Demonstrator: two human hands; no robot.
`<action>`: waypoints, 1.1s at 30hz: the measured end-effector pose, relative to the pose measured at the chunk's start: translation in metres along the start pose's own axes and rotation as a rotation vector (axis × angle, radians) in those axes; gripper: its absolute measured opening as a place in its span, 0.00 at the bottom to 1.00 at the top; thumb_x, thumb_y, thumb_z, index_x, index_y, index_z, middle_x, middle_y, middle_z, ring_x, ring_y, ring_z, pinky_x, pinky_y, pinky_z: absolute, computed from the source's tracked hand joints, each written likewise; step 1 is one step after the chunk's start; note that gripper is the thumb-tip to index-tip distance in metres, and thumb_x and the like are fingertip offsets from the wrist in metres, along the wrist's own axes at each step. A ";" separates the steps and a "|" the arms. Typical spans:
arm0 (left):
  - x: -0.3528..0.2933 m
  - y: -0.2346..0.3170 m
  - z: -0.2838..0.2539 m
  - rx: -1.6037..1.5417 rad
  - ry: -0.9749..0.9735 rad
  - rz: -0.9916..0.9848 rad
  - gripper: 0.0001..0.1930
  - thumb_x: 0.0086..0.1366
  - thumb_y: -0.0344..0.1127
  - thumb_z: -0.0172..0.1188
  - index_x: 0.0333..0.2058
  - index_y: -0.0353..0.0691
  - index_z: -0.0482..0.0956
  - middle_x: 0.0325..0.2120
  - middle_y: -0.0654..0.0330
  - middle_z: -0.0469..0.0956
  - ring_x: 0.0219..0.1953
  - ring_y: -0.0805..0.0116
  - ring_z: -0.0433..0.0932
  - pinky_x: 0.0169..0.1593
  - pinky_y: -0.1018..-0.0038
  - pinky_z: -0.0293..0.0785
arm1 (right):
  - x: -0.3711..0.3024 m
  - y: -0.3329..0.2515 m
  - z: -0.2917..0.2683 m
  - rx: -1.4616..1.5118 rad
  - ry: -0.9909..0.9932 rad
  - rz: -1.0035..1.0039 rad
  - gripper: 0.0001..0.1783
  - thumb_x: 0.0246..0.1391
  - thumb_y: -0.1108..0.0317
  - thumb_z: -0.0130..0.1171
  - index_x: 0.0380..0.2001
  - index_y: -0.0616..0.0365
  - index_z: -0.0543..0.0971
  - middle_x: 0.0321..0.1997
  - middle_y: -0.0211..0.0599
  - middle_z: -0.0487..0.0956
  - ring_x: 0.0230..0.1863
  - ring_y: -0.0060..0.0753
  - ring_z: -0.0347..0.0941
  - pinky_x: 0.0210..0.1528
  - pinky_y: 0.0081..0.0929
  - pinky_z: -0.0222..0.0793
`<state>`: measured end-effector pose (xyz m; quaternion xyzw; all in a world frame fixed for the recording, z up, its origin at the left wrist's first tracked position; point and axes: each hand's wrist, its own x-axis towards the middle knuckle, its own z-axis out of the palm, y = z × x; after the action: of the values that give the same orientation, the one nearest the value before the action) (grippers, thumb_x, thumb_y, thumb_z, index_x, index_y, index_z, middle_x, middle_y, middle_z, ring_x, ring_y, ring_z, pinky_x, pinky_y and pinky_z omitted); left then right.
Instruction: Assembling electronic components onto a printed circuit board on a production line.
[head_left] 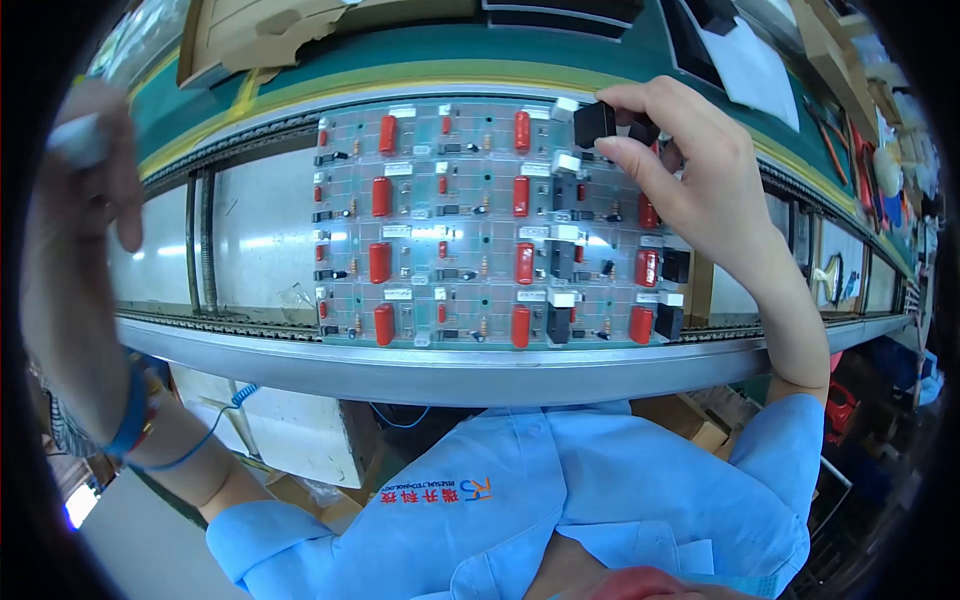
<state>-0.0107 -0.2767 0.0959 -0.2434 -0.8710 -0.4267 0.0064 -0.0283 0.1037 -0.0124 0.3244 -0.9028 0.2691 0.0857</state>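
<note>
- I see the board (465, 232) lying flat mid-view, a greenish panel carrying four rows of red parts (380, 263) among smaller components.
- The black block (594, 126), boxy and tilted, is pinched by the right hand (690, 165) over the board's far edge; I can't tell whether it touches.
- I make out a pale thing (80, 140), blurred, at the left hand (85, 190), well apart from the board.

A circuit-board panel (470, 180) lies between the front conveyor rail (460, 375) and the back rail (260, 128). The left hand (90, 170) is left of it; the right hand (690, 160) is over its far right part, a box-shaped component (594, 125) between thumb and fingers. Behind, on the bench (400, 65), a cardboard box (215, 45) lies left.
</note>
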 end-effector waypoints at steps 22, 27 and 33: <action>-0.013 -0.084 0.087 -0.105 0.084 -0.218 0.15 0.71 0.38 0.53 0.52 0.38 0.75 0.33 0.65 0.78 0.23 0.85 0.66 0.26 0.88 0.60 | 0.013 -0.008 0.017 -0.328 -0.093 -0.146 0.22 0.41 0.74 0.69 0.45 0.56 0.82 0.37 0.35 0.76 0.30 0.33 0.73 0.28 0.25 0.69; -0.006 -0.085 0.077 0.041 -0.009 -0.296 0.17 0.71 0.37 0.54 0.55 0.38 0.73 0.34 0.64 0.80 0.23 0.84 0.67 0.26 0.87 0.63 | 0.017 -0.005 0.002 -0.085 -0.035 0.003 0.25 0.41 0.79 0.69 0.48 0.57 0.81 0.44 0.37 0.75 0.39 0.28 0.74 0.35 0.21 0.72; 0.048 -0.030 0.103 0.109 -0.058 -0.425 0.05 0.60 0.28 0.63 0.33 0.34 0.77 0.26 0.58 0.75 0.26 0.66 0.76 0.29 0.73 0.72 | 0.005 0.005 -0.003 0.419 -0.030 0.338 0.21 0.45 0.79 0.68 0.45 0.63 0.80 0.46 0.35 0.76 0.44 0.22 0.74 0.39 0.17 0.72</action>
<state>-0.0458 -0.1951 0.0191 -0.0659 -0.9243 -0.3636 -0.0958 -0.0354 0.1053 -0.0101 0.1838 -0.8700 0.4556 -0.0426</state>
